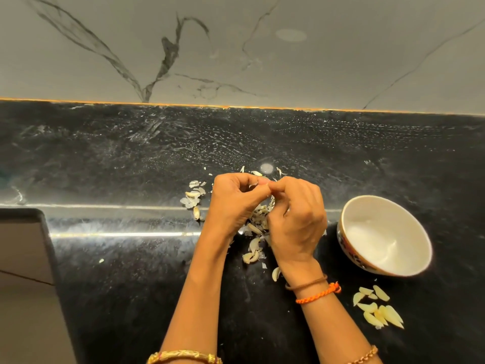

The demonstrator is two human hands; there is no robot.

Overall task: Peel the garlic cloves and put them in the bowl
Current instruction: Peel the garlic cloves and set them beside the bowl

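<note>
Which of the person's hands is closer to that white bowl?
Right. The right hand is just left of the bowl; the left hand lies farther away, beyond the right one.

**Black stone counter, grey marble-look wall**

So the worktop is a glossy black stone countertop point(131, 153) with pale flecks, and a step in its front part catches bright streaks of light. Behind it is a grey wall point(341, 61) with dark veins, plus a thin orange seam point(183, 104) where they meet. Round light glare point(266, 168) reflects off the counter. Brownish floor point(23, 298) shows at lower left.
</note>
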